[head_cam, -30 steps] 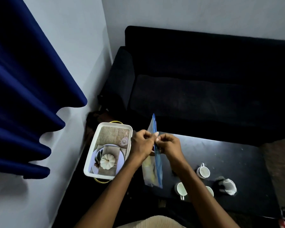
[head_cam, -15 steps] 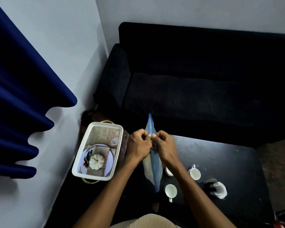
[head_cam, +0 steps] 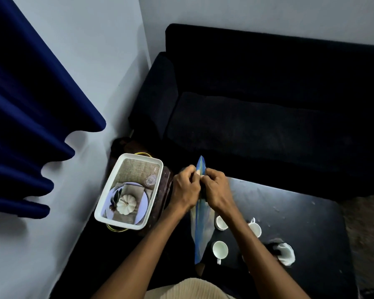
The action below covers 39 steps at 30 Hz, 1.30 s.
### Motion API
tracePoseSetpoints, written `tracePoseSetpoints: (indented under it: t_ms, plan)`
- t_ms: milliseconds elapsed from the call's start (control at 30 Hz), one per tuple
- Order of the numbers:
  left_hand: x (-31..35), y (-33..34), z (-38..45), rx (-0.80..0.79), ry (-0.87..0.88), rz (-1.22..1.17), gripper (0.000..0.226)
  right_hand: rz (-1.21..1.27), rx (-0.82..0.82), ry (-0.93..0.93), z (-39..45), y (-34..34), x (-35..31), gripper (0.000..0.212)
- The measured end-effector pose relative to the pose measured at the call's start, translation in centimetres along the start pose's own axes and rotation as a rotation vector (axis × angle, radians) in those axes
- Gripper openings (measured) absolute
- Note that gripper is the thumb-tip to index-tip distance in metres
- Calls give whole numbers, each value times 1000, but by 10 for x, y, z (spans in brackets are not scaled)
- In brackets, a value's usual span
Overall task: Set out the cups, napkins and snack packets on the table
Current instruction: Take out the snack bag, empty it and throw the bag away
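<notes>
Dark desk (head_cam: 294, 214), three cups (head_cam: 220, 249) set out. Left hand (head_cam: 185, 190), right hand (head_cam: 216, 192): both pinch blue packet (head_cam: 200, 225) top; advise pulling apart evenly, clear of cups.

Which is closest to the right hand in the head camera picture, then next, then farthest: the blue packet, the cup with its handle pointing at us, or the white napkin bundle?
1. Blue packet: pinched at its top by the right hand, so it touches.
2. Cup with handle toward us: on the table, below the hand.
3. White napkin bundle: farther right, near the table's front edge.
</notes>
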<state>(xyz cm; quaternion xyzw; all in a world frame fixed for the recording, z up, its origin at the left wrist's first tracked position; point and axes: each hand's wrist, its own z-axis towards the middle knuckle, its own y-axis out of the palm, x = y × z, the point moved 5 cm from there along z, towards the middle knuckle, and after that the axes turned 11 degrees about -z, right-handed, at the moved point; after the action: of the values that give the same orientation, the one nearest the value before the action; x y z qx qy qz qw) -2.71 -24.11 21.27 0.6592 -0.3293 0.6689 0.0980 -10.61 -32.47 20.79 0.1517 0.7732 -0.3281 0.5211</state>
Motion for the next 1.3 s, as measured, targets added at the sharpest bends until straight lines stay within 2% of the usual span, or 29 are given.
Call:
tracePoseSetpoints:
  t_ms: [167,333,467,600,733,867,1033,1133,1200,1300]
  plan:
    - [-1,-3,1,-73,112,-42,23,-143,183,-42,7,-3,-12,36]
    - [-7,-17,7,52,7,-102,32,-93,72,-82,12,16,-18,29]
    - [-2,-32,14,77,27,1,40,10,29,-74,10,32,-19,34]
    - [8,-38,15,87,125,73,39,5,136,-89,9,34,-25,33]
    - [7,-39,16,94,136,61,38,-60,188,-109,8,33,-28,38]
    - [3,-42,14,126,127,68,36,-103,253,-111,4,33,-28,33]
    - [-1,-41,14,143,121,35,40,-145,226,-115,8,32,-26,38]
    - [-2,-40,17,71,147,18,44,-197,213,-139,13,27,-32,38]
    - [-1,-40,18,34,160,30,41,-194,218,-168,14,26,-36,40]
    - [0,-42,18,62,155,51,38,-233,244,-192,12,28,-38,43]
